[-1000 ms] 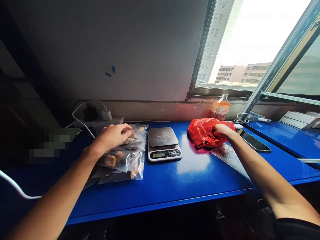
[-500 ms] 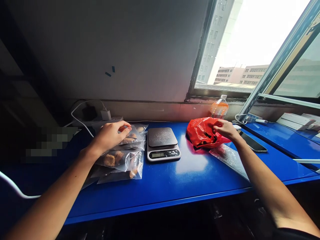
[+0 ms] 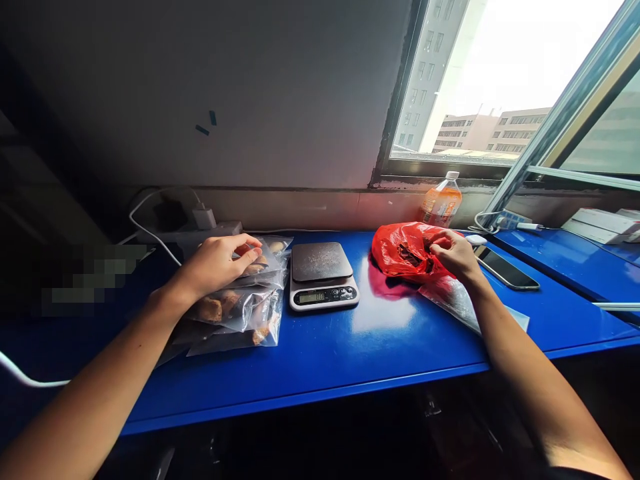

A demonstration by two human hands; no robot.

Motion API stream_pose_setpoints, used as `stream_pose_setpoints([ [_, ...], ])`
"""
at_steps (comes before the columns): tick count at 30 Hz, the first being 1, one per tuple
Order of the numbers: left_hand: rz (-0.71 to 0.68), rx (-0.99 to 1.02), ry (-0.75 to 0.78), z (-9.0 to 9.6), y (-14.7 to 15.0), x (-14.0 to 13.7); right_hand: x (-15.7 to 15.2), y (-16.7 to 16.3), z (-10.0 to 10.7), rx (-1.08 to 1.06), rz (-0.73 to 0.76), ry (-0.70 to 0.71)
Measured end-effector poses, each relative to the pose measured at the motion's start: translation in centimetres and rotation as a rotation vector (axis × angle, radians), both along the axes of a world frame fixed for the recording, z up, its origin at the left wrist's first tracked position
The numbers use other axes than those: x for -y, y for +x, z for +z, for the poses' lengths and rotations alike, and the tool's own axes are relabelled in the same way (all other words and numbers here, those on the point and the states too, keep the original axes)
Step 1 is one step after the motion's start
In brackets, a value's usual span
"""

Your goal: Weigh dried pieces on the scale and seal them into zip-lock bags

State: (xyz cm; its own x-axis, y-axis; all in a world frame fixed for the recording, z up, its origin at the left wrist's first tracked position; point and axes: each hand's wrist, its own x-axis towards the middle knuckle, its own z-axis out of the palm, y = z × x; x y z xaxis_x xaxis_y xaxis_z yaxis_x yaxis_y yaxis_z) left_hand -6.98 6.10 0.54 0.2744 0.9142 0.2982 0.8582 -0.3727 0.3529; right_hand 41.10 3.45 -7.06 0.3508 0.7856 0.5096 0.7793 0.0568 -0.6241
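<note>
1. Blue counter [image 3: 320, 353], seen from above, with a person's two bare forearms reaching forward across it from the lower corners.
2. Left arm: it slants up and inward, wrist bent slightly, palm down. The left hand [image 3: 223, 261] is loosely curled and half open, its fingers over the top of a pile of clear pouches [image 3: 235, 313] with brown lumps inside.
3. Right arm: it angles up and to the left. The right hand [image 3: 454, 253] is narrowed, thumb and fingers drawn near each other at the open mouth of a crumpled red plastic bag [image 3: 395, 243]; whether they grip the bag or its dark contents, I cannot tell.
4. Between the hands sits a digital scale [image 3: 323, 280], just beside the pouches.
5. Right of the bag lies a phone [image 3: 507, 268]; behind it stands an orange-filled bottle [image 3: 443, 200].
</note>
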Motion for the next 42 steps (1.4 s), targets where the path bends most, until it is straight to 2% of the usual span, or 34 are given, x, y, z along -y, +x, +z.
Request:
stream_pose_setpoints([
  [5,0.026,0.009,-0.017,0.8,0.1,0.8,0.2,-0.2,-0.3,-0.012,0.07,-0.083],
  [10,0.032,-0.01,0.007,0.7,0.0,0.6,0.5,0.2,0.5,-0.163,0.207,-0.051],
  [14,0.031,-0.015,0.005,0.6,0.1,0.5,0.8,1.1,0.2,-0.047,0.148,-0.131],
  [17,0.018,0.005,-0.005,0.8,0.2,0.6,0.4,1.4,0.3,0.046,0.173,-0.183],
  [23,-0.039,0.032,-0.07,0.7,-0.2,0.4,-1.8,0.7,3.7,0.128,0.267,-0.205],
  [27,-0.045,0.033,-0.049,0.5,-0.3,0.3,-2.6,-1.1,5.5,0.018,0.434,-0.264],
  [30,-0.04,0.049,-0.046,0.5,-0.4,0.5,-2.7,-1.9,5.0,-0.063,0.486,-0.273],
  [36,-0.057,0.043,-0.056,0.6,-0.5,0.9,-1.6,-1.8,2.4,0.012,0.466,-0.393],
  [42,-0.071,0.03,-0.036,0.8,-0.2,1.0,-1.8,-2.2,2.2,0.065,0.435,-0.362],
])
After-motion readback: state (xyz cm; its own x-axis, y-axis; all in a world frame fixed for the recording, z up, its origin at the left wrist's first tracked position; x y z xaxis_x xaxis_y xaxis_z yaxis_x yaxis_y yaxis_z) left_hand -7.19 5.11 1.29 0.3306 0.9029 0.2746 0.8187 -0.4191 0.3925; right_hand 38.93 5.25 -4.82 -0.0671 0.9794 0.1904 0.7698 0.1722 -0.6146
